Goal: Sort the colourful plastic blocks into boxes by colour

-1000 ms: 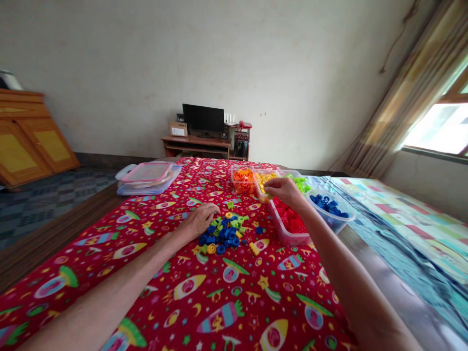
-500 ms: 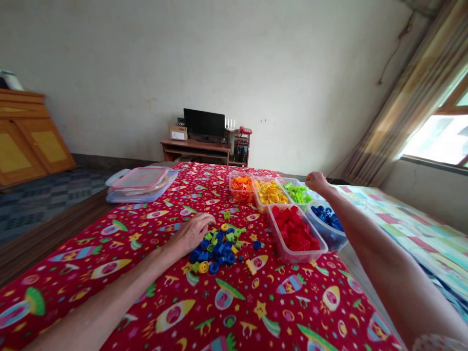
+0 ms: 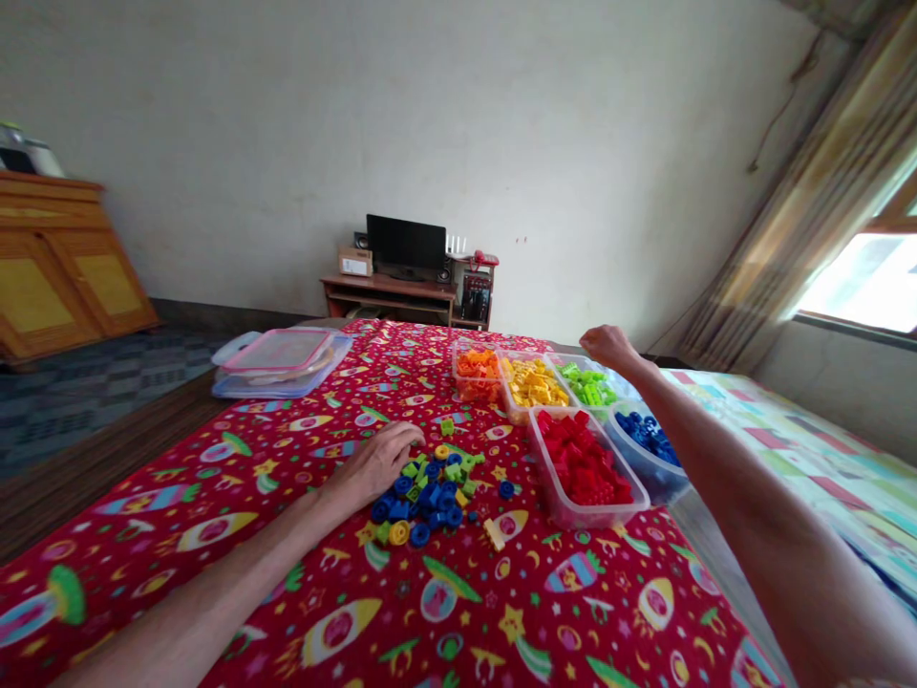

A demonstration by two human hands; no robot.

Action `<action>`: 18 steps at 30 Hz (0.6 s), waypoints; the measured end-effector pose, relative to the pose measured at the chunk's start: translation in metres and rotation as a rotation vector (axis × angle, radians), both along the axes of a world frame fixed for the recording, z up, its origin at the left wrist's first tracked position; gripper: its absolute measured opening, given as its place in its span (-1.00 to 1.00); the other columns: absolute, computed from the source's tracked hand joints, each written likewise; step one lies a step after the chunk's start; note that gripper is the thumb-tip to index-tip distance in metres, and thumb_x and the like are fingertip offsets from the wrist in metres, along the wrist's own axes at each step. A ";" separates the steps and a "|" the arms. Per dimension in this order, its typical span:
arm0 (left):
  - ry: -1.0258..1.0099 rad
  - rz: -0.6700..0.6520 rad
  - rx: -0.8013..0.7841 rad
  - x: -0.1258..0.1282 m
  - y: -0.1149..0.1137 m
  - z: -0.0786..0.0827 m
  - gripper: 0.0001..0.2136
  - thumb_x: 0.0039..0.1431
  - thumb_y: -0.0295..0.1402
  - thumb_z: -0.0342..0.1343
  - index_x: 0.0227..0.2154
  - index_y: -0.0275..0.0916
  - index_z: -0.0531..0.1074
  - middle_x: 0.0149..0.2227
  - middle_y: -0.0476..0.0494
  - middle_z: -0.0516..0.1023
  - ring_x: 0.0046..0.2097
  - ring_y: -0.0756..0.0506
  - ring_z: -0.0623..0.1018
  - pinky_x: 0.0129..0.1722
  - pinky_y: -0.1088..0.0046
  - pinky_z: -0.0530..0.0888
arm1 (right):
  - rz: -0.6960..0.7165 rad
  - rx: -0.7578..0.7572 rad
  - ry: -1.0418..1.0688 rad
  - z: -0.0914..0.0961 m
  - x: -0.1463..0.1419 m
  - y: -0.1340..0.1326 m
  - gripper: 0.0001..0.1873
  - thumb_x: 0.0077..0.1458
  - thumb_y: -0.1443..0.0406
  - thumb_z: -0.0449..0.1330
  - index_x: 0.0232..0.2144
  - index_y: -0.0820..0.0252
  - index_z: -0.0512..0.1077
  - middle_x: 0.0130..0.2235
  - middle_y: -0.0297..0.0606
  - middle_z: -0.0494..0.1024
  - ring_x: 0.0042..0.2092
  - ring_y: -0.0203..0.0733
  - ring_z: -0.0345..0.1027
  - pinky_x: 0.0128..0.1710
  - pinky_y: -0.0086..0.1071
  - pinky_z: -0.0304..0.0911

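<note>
My left hand (image 3: 376, 462) rests on the red rocket-print cloth (image 3: 301, 535), fingers curled at the left edge of a pile of small blue, green and yellow plastic pieces (image 3: 430, 483). My right hand (image 3: 604, 345) is raised, closed in a loose fist above the tub of green pieces (image 3: 588, 382). What it holds, if anything, is hidden. Beside that tub stand tubs of yellow pieces (image 3: 531, 382), orange pieces (image 3: 477, 368), red pieces (image 3: 584, 463) and blue pieces (image 3: 649, 440).
A stack of clear lidded containers (image 3: 276, 358) sits at the cloth's far left. A patterned mat (image 3: 809, 459) lies to the right. A low desk with a monitor (image 3: 406, 268) stands by the far wall, a wooden cabinet (image 3: 64, 268) at left.
My right hand rose from the yellow and red tubs and swung right, then drifted slightly back left over the green tub. My left hand stayed by the pile.
</note>
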State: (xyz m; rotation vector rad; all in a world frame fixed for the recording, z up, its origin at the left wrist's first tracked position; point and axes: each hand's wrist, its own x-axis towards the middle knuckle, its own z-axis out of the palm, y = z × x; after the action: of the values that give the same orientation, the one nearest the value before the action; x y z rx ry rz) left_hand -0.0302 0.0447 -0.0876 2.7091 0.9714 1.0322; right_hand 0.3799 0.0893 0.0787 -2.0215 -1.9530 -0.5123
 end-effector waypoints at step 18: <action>-0.016 -0.062 0.029 0.000 0.005 -0.006 -0.73 0.11 -0.59 -0.14 -0.27 -0.21 0.42 -0.26 -0.09 0.50 -0.18 -0.06 0.49 -0.13 0.40 0.44 | 0.403 -0.447 -0.070 -0.070 -0.197 -0.106 -0.69 0.09 0.46 0.04 -0.14 0.22 0.48 -0.10 -0.10 0.53 -0.08 -0.13 0.37 -0.18 -0.38 0.25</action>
State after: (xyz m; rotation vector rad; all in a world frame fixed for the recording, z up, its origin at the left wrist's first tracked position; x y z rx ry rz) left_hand -0.0298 0.0493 -0.0938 2.7313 0.8705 1.0636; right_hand 0.1828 -0.0166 0.0090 -1.7643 -2.6157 -0.0526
